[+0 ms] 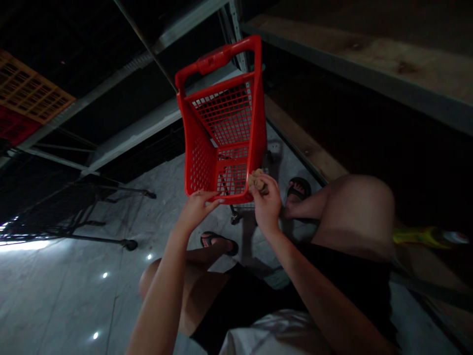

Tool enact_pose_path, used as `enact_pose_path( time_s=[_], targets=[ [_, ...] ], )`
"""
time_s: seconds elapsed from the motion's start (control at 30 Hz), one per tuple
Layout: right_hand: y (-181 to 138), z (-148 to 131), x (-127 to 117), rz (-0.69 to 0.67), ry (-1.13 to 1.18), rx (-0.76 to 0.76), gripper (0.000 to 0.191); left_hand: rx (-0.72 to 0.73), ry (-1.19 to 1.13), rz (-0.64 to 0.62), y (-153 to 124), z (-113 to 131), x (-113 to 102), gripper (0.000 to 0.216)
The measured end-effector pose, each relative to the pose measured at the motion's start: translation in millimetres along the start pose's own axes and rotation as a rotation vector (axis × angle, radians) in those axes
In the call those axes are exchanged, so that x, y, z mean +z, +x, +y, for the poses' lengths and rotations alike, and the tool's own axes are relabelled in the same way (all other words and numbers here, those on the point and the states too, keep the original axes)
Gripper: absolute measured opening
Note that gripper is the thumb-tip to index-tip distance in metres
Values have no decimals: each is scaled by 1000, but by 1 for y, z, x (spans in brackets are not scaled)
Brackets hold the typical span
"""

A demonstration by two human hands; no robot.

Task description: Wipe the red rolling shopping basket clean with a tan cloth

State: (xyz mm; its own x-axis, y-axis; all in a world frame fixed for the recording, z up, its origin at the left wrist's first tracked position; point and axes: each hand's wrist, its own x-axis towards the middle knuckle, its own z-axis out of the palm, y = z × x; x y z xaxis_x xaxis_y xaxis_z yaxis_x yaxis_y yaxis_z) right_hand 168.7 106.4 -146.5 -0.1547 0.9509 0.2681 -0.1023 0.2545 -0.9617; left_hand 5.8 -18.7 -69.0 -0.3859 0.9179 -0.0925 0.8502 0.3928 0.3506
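A red shopping cart (257,125) stands on the tiled floor (81,281) in front of a seated or crouching person, its open basket between both feet and the shelving, handle (214,60) at the far end. The right hand (269,201) pinches a crumpled tan cloth (255,177) between thumb and fingers and holds it at the near right corner of the basket, against the rim as far as the dim light shows. The left hand (197,206) rests at the near rim, its fingers laid together over the edge and the thumb a little apart; how firmly they grip, I cannot tell. The step in hand looks like working the cloth on that corner while the left hand steadies the cart. In my judgement, the next move calls for firm pressure on the cloth and a braced left hand, since the wheels (235,217) could let the cart roll. A yellow bottle (421,236) lies to the right, beyond the knee.
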Motion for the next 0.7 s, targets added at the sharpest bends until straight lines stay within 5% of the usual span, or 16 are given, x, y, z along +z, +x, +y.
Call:
enact_pose_path(
  time_s=[0.13, 0.27, 0.37, 0.57, 0.7],
  targets=[
    [-10, -30, 11, -173, -78, -153, 16, -37, 73, 100, -6, -20, 12, 37],
    [-25, -25, 9, -478, -230, -403, 26, -33, 117, 143, -12, -5, 26, 36],
    [-23, -20, -6, -573, -336, -523, 28, -26, 147, 165, -21, 14, 32, 35],
    [21, -21, -65, -731, -517, -867, 34, 3, 218, 215, -31, 43, 48, 38],
    [70, -20, -90, -785, -561, -866, 36, 54, 194, 237, -27, 61, 59, 42]
  ],
)
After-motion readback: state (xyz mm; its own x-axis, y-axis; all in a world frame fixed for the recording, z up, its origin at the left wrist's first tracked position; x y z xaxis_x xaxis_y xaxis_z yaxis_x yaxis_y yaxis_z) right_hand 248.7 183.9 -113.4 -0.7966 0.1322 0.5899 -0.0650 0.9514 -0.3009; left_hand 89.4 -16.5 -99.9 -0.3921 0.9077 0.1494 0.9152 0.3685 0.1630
